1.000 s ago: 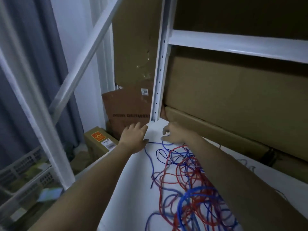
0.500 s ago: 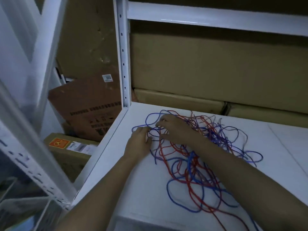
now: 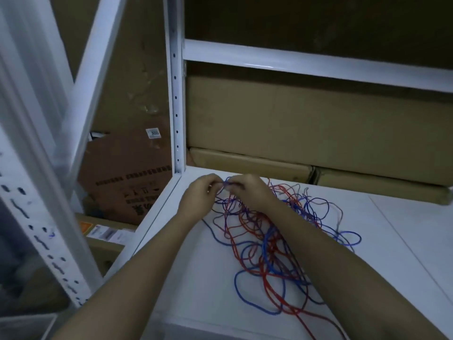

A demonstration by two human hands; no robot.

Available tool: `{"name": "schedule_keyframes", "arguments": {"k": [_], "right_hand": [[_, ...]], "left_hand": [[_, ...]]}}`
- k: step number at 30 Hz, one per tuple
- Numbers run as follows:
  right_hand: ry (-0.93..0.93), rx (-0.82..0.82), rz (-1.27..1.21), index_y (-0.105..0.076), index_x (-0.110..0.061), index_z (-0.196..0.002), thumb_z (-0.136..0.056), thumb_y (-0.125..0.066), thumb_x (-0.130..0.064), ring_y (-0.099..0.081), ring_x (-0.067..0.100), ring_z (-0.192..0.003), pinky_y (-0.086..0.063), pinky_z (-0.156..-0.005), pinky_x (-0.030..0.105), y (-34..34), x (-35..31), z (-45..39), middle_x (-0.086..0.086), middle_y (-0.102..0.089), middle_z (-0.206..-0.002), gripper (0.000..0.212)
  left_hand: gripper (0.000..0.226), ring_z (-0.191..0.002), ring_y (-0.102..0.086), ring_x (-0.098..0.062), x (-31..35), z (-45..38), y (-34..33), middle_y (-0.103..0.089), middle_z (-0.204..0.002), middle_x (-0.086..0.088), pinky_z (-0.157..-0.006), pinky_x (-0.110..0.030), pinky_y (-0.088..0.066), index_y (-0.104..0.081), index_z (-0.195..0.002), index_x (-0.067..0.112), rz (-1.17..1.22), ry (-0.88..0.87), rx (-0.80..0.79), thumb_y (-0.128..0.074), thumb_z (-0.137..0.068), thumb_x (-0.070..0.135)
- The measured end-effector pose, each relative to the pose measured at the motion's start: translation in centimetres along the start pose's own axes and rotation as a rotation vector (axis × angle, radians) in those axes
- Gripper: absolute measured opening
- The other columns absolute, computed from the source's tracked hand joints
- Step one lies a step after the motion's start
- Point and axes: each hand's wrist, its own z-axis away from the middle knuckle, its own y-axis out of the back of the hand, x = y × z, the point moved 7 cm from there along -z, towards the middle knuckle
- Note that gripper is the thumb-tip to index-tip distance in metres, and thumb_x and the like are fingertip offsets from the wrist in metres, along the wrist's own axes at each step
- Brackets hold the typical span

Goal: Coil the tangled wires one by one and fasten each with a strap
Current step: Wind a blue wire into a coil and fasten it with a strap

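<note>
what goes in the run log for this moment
left hand: pinches wire | right hand: pinches wire | wires: tangled on shelf | coils: none | strap: unseen

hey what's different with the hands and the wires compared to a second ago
Both hands have lifted off the shelf surface and come together at the far edge of the tangle. The left hand and right hand now pinch a blue wire between them, raised off the white shelf. The tangled red and blue wires still lie in a heap, uncoiled, the cardboard boxes behind.
</note>
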Motion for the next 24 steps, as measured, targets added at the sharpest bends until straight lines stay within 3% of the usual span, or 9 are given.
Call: {"name": "schedule_keyframes", "arguments": {"k": [4, 6, 10, 13, 16, 18, 20, 22, 24], "right_hand": [[-0.149, 0.268, -0.428, -0.066, -0.007, -0.084, -0.092, -0.059, -0.007, -0.059, 0.001, -0.048, -0.048, -0.053, 0.015, 5.7, 0.0, -0.6, 0.001, -0.061, -0.060, 0.011], [-0.125, 0.368, -0.576, -0.066, -0.005, -0.086, -0.089, -0.061, -0.001, -0.059, 0.001, -0.048, -0.050, -0.055, 0.015, 8.4, -0.4, -1.0, -0.003, -0.062, -0.057, 0.008], [-0.045, 0.418, -0.559, -0.069, -0.002, -0.096, -0.085, -0.062, 0.009, -0.060, -0.007, -0.056, -0.050, -0.066, 0.010, 13.2, -1.2, -1.0, -0.005, -0.066, -0.071, 0.017], [-0.044, 0.436, -0.683, -0.069, -0.001, -0.096, -0.089, -0.058, 0.005, -0.064, 0.004, -0.072, -0.052, -0.073, 0.012, 16.2, -0.3, 0.2, 0.006, -0.068, -0.085, 0.014], [-0.073, 0.543, -0.793, -0.063, 0.008, -0.106, -0.087, -0.059, 0.009, -0.065, 0.009, -0.072, -0.054, -0.071, 0.014, 18.7, 1.5, 1.5, 0.012, -0.066, -0.087, 0.020], [-0.054, 0.539, -0.740, -0.055, 0.004, -0.120, -0.087, -0.050, 0.018, -0.066, 0.006, -0.067, -0.055, -0.072, 0.016, 19.7, 2.1, 2.3, 0.015, -0.064, -0.092, 0.036], [-0.010, 0.501, -0.663, -0.045, -0.007, -0.128, -0.088, -0.045, 0.020, -0.068, 0.006, -0.064, -0.054, -0.069, 0.016, 20.4, 2.4, 3.1, 0.010, -0.060, -0.098, 0.048], [0.036, 0.451, -0.605, -0.038, -0.019, -0.128, -0.088, -0.045, 0.019, -0.068, 0.008, -0.065, -0.053, -0.066, 0.017, 20.7, 2.4, 3.8, 0.004, -0.054, -0.104, 0.056], [0.092, 0.392, -0.565, -0.034, -0.027, -0.127, -0.088, -0.045, 0.020, -0.068, 0.009, -0.065, -0.051, -0.065, 0.017, 20.7, 2.2, 4.3, 0.003, -0.052, -0.106, 0.062]], "left_hand": [[0.006, -0.084, -0.059, -0.016, 3.4, -1.6, 1.6, -0.060, -0.083, 0.010, -0.077, -0.028, -0.046, -0.058, -0.093, 0.018, 0.103, -0.012, 0.009, -0.053, -0.097, 0.017], [0.006, -0.085, -0.060, -0.022, 5.0, -2.6, 1.5, -0.062, -0.085, 0.002, -0.079, -0.030, -0.046, -0.056, -0.091, 0.015, 0.123, -0.020, -0.043, -0.053, -0.097, 0.015], [0.008, -0.087, -0.060, -0.025, 8.1, -4.1, 1.2, -0.062, -0.087, -0.006, -0.076, -0.029, -0.045, -0.053, -0.090, 0.015, 0.148, -0.066, -0.079, -0.051, -0.098, 0.016], [0.008, -0.081, -0.056, -0.017, 10.7, -4.3, 0.7, -0.062, -0.086, -0.002, -0.068, -0.016, -0.040, -0.056, -0.090, 0.017, 0.133, -0.162, -0.071, -0.053, -0.097, 0.014], [0.007, -0.084, -0.057, -0.013, 13.1, -4.2, -1.5, -0.064, -0.086, 0.003, -0.076, -0.018, -0.042, -0.064, -0.091, 0.017, 0.072, -0.246, -0.200, -0.058, -0.095, 0.017], [0.010, -0.089, -0.058, -0.013, 14.5, -4.4, -2.1, -0.064, -0.093, 0.001, -0.078, -0.017, -0.042, -0.065, -0.100, 0.015, 0.058, -0.252, -0.171, -0.058, -0.095, 0.019], [0.026, -0.105, -0.056, -0.019, 16.0, -4.9, -1.5, -0.061, -0.113, -0.007, -0.087, -0.017, -0.039, -0.059, -0.121, 0.009, 0.012, -0.279, -0.001, -0.054, -0.097, 0.017], [0.041, -0.130, -0.041, -0.025, 17.2, -5.3, -1.2, -0.048, -0.138, -0.012, -0.105, -0.025, -0.029, -0.045, -0.139, 0.009, -0.058, -0.301, 0.098, -0.048, -0.099, 0.018], [0.049, -0.142, -0.024, -0.023, 18.1, -5.8, -1.9, -0.034, -0.151, -0.008, -0.114, -0.031, -0.017, -0.031, -0.148, 0.013, -0.121, -0.296, 0.054, -0.041, -0.102, 0.023]]}}
